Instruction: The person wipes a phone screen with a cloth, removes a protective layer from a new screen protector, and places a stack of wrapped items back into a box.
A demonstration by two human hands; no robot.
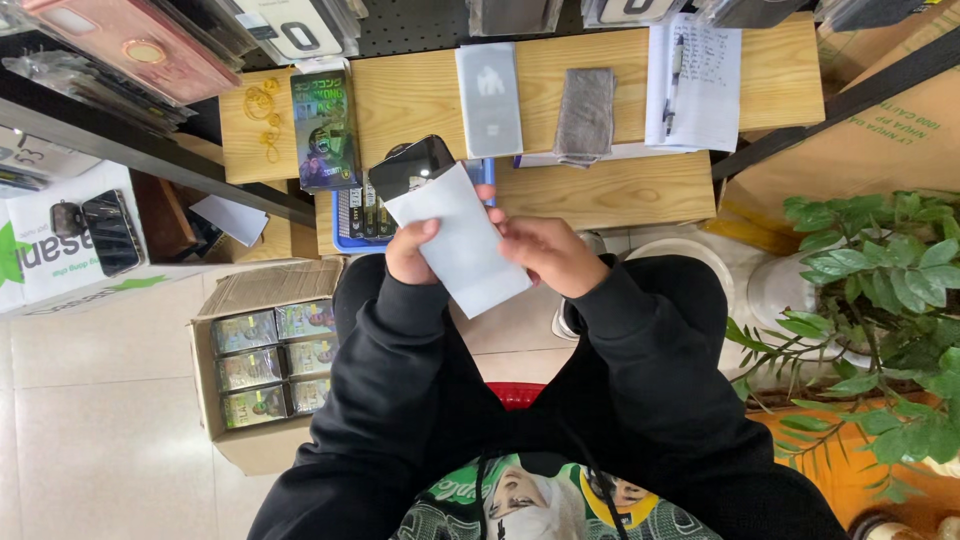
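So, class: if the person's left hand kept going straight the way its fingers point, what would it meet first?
The left hand points up the picture, gripping the white sleeve. Past the black phone it holds, it would probably first meet the blue tray at the wooden table's edge; depth is unclear.

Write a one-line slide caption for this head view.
Both hands, left hand and right hand, hold a white sleeve with a black phone sticking out, above a wooden bench.

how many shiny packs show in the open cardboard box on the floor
6, in two columns of three shiny green-grey packs: left column, right column. The black sleeve may hide more.
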